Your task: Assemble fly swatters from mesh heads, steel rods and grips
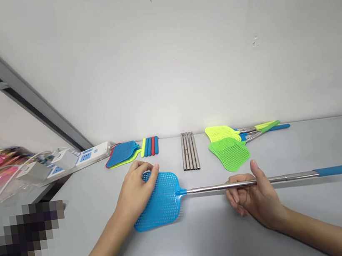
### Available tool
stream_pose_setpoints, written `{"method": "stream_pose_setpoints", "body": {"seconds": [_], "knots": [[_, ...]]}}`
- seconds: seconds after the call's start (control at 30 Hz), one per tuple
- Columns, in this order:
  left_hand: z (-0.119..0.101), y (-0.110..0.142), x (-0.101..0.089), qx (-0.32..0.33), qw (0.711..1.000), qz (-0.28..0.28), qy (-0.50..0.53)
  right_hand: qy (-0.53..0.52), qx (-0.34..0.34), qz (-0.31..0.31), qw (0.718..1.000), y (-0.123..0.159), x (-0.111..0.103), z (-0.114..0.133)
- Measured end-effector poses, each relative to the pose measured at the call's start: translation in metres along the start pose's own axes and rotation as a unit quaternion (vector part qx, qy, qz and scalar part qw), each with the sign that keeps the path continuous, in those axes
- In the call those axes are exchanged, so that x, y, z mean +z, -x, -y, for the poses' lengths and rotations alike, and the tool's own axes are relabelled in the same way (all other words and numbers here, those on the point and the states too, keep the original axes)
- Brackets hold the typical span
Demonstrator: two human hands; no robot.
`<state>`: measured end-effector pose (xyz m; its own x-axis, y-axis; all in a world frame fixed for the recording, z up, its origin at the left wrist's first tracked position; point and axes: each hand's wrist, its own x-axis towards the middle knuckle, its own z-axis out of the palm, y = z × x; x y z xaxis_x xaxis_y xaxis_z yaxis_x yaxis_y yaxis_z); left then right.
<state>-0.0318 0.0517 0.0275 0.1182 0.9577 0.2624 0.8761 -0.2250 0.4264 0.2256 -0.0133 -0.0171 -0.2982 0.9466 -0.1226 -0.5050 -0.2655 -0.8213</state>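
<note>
A blue fly swatter [160,203] lies crosswise in the front part of the grey tabletop [205,241], its mesh head to the left and its blue grip reaching the right edge of the view. The left hand [138,187] lies over the left side of the head, fingers bent at its upper edge; whether it clasps the mesh cannot be told. The right hand [256,198] is loosely open, palm up, its fingers passing under the metal shaft and its thumb raised, not closed around it.

Beyond the shaft, near the right hand, a green swatter [230,153] overlaps a yellow swatter [222,133], with a blue handle [279,127] among theirs. Farther left, a row of metal tubes [189,150] lies side by side, well apart from both hands. Coloured grips [150,146] in yellow, blue and red lie next to stacked swatter heads [123,152], just beyond the left hand.

The power strip [94,153], with white plugs [64,158] and cables, crowds the stack's left side. Bright plastic-wrapped items [0,171] lie past a grey frame [24,88], and the wall [168,61] bounds the rear.
</note>
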Motion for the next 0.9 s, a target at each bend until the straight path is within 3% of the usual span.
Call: {"method": "stream_pose_setpoints", "body": {"seconds": [0.33, 0.5, 0.7, 0.9], "knots": [[-0.004, 0.004, 0.006, 0.074, 0.997, 0.008, -0.004, 0.032, 0.048, -0.017, 0.998, -0.003, 0.002, 0.0], [-0.012, 0.012, 0.01, 0.165, 0.983, 0.072, -0.017, 0.047, 0.057, -0.023, 0.997, -0.003, 0.002, 0.0], [-0.03, 0.024, 0.011, 0.29, 0.945, 0.149, -0.02, 0.065, 0.057, -0.025, 0.996, -0.005, 0.002, 0.0], [-0.032, 0.024, 0.012, 0.324, 0.929, 0.178, -0.005, 0.072, 0.069, -0.032, 0.994, -0.003, 0.002, 0.0]]}}
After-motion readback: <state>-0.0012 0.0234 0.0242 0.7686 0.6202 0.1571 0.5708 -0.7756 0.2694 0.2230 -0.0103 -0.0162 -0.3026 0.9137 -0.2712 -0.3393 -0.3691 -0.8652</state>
